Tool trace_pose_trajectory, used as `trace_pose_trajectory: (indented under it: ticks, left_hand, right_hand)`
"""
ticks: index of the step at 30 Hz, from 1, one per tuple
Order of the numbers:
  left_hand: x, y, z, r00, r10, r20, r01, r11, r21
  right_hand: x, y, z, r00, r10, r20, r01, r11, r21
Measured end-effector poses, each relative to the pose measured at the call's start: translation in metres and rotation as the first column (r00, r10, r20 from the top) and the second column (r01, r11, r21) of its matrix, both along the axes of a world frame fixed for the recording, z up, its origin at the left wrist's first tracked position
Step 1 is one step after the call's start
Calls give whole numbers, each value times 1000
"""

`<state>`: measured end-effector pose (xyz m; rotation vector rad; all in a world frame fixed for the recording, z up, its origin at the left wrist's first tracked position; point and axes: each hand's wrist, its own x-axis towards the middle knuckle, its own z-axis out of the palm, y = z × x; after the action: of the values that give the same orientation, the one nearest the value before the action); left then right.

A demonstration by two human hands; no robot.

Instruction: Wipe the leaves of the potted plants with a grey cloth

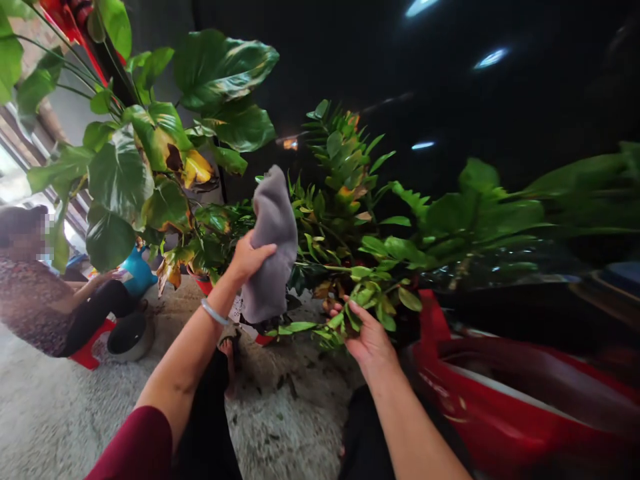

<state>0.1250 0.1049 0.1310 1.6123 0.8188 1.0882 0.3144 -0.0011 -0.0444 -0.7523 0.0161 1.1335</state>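
A grey cloth (271, 250) hangs upright in my left hand (250, 257), the thumb pressed across it and the rest of the fingers behind it. A pale bangle circles that wrist. Lower and to the right, my right hand (367, 337) is among the leaves of a green leafy branch (345, 320). Its thumb and fingers are bent around the leaves, touching them. The branch reaches out from a bushy potted plant (345, 167) with some yellow and brown leaves.
To the left stands a large-leaved plant (123, 173). Beyond it a person (40, 293) sits on a red stool (90, 347) near a dark tub (129, 337). A red, open-topped object (500, 387) stands close at my right. Bits of leaf lie on the concrete floor (285, 427).
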Motion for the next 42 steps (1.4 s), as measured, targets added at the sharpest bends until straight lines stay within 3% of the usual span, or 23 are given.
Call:
trace_pose_trajectory:
  ticks: [2, 4, 5, 7, 9, 11, 13, 15, 17, 19, 21, 23, 24, 26, 29, 31, 33, 35, 38, 40, 42]
  left_hand:
    - [4, -5, -32, 984, -57, -170, 41, 994, -98]
    - [-3, -22, -55, 910, -311, -273, 238, 933, -271]
    - [-10, -33, -59, 863, -426, -272, 329, 881, -340]
    - [-24, -49, -50, 833, -511, -214, 419, 834, -359]
    - [-33, -52, -24, 890, -439, -122, 397, 879, -264]
    - [-33, -40, 4, 964, -264, -9, 262, 959, -109]
    - [-28, -21, 17, 992, -88, 89, 86, 996, 24]
    - [-21, -5, 8, 995, 41, 88, -47, 996, 70]
    - [-18, -1, -18, 996, 54, -65, -52, 998, 33]
    - [-22, -11, -45, 948, -102, -301, 84, 994, -71]
    - [-34, -28, -59, 855, -313, -414, 259, 948, -183]
    - [-46, -43, -54, 806, -458, -375, 378, 886, -269]
    - [-51, -47, -45, 817, -479, -320, 401, 872, -280]
    - [-53, -44, -20, 890, -417, -184, 371, 897, -239]
    - [-33, -21, 6, 988, -154, 9, 154, 983, -101]
    - [-12, -4, 4, 997, 19, 79, -14, 998, -63]
    - [5, 2, -11, 996, 81, 29, -77, 992, -96]
    - [10, -5, -32, 991, -48, -126, 24, 982, -185]
    - [-6, -33, -52, 856, -399, -328, 304, 903, -304]
    - [-24, -49, -48, 793, -503, -345, 413, 859, -303]
    - [-35, -53, -30, 835, -483, -264, 424, 870, -250]
  right_hand:
    - [0, 1, -2, 1000, -5, 1, 5, 1000, -5]
    - [2, 1, -4, 1000, -13, 1, 13, 1000, -15]
    - [3, 1, -5, 1000, -19, 1, 19, 1000, -22]
    - [6, -1, -5, 1000, -17, 2, 17, 999, -31]
    - [7, -3, -4, 1000, -3, 2, 3, 1000, -30]
    - [6, -4, -2, 1000, 7, -2, -7, 1000, -27]
    - [5, -5, 0, 1000, 6, -7, -6, 1000, -29]
    - [2, -4, 1, 1000, 0, -5, 0, 999, -33]
    - [1, -4, 1, 1000, -9, 2, 9, 999, -35]
    - [1, -4, 1, 1000, -13, 11, 14, 999, -37]
    - [1, -6, 1, 1000, -9, 15, 9, 999, -39]
    - [3, -8, 2, 1000, 3, 16, -2, 999, -38]
    - [3, -9, 3, 1000, 8, 16, -8, 999, -37]
    - [3, -10, 4, 1000, 10, 14, -10, 1000, -27]
    - [1, -9, 4, 1000, -5, 8, 6, 1000, -6]
    - [-1, -8, 3, 1000, -12, 12, 12, 1000, 2]
    - [-3, -7, 2, 1000, -13, 25, 13, 1000, 5]
    - [-2, -7, 0, 999, -17, 40, 17, 1000, 5]
    - [1, -9, -3, 997, -41, 60, 41, 999, -3]
    - [4, -10, -5, 996, -54, 66, 55, 998, -5]
    - [5, -12, -6, 997, -41, 71, 41, 999, 2]
